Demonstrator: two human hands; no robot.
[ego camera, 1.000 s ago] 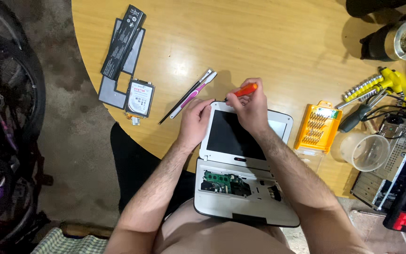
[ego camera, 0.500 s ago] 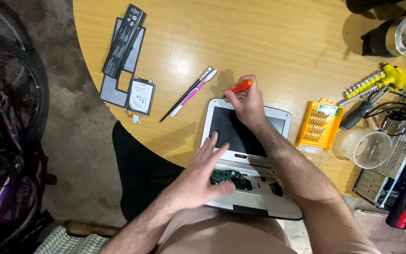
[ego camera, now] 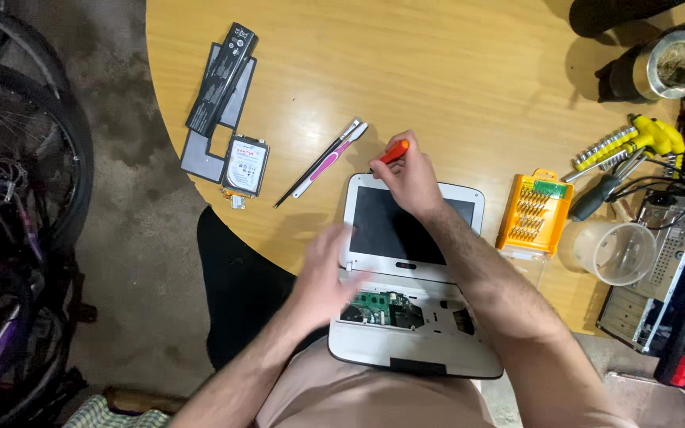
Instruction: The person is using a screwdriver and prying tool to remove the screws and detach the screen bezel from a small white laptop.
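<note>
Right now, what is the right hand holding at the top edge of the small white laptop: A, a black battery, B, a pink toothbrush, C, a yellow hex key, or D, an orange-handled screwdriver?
D: the right hand grips an orange-handled screwdriver at the top edge of the small white laptop; the pink toothbrush lies untouched on the table.

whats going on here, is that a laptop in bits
Yes. A person has a small white laptop lying open flat at the edge of a round wooden table, with its circuit board exposed. The right hand holds an orange screwdriver at the lid's top edge. The left hand, blurred, is over the base. A battery and a hard drive lie nearby.
</note>
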